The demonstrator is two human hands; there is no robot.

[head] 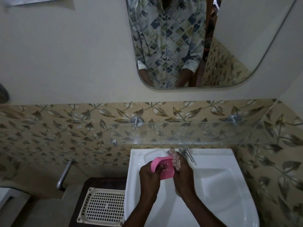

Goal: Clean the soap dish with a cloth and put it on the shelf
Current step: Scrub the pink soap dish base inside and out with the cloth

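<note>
A pink soap dish [167, 172] is held over the white sink [218, 185], tilted on its side. My left hand [150, 176] grips its left edge with the thumb inside. My right hand [183, 171] holds a bunched patterned cloth [175, 158] pressed against the dish's right end. A glass shelf [196, 133] runs along the tiled wall just above the sink, with nothing standing on it.
A chrome tap [186, 153] stands right behind my right hand. A cream perforated tray [103, 207] lies on a dark stand left of the sink. A metal pipe [64, 174] juts from the wall at left. A mirror [229, 46] hangs above.
</note>
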